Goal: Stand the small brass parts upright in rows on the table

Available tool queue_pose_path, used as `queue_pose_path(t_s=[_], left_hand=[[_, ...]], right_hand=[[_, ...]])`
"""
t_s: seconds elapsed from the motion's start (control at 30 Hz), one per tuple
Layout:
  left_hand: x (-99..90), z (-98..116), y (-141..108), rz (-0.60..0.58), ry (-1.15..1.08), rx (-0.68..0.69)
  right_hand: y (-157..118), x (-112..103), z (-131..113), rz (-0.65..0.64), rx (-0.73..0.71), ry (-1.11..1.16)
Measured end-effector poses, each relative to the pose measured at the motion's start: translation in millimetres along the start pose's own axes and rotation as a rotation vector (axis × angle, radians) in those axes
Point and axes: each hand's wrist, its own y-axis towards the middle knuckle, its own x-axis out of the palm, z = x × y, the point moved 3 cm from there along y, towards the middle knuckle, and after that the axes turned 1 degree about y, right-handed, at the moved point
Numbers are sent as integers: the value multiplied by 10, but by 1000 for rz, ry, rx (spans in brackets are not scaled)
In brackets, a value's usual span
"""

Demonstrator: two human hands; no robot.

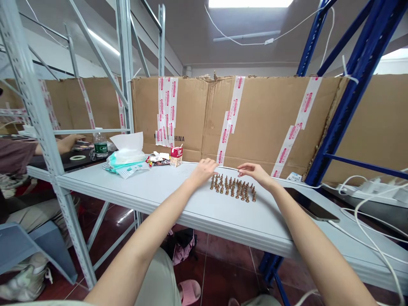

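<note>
Several small bronze-coloured figures [232, 187] stand upright in close rows on the pale grey table [153, 187]. My left hand [205, 170] is at the back left corner of the rows, its fingers bent downward and close together; whatever may be between the fingertips is hidden. Behind the right part of the rows is my right hand [254, 172], its thumb and fingers curved toward each other and pointing left. What it holds, if anything, is too small to make out.
Left on the table are a tissue pack [126, 157], wrappers [158, 159] and a red drink carton [176, 156]. A phone [310, 204] and white cables lie right. Cardboard [264, 119] walls the back. Another person's arm [60, 144] reaches in at far left.
</note>
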Motion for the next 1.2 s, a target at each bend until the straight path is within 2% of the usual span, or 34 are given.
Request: queue_pose_path(t_s=[0.07,0.2,0.4,0.57,0.7,0.83,1.2], left_hand=[[-23,207,75,41,-29,107],[-28,329,107,60,-76,115],[5,317,90,93,-193,101],[-9,356,93,103,-185,91],[-59,314,85,126,-138,39],[-69,272,79,125,-91,49],[-83,271,76,170,0,74]], right_hand=[[4,190,-103,-79,-47,28],[3,406,-169,-142,-66,75],[4,434,-123,-161,-69,149],[-44,435,-174,-172,-85,170],[-102,471,-260,-256,-63,33],[-123,535,-281,-348,-35,-67],[-87,616,-233,-222,-111,-19]])
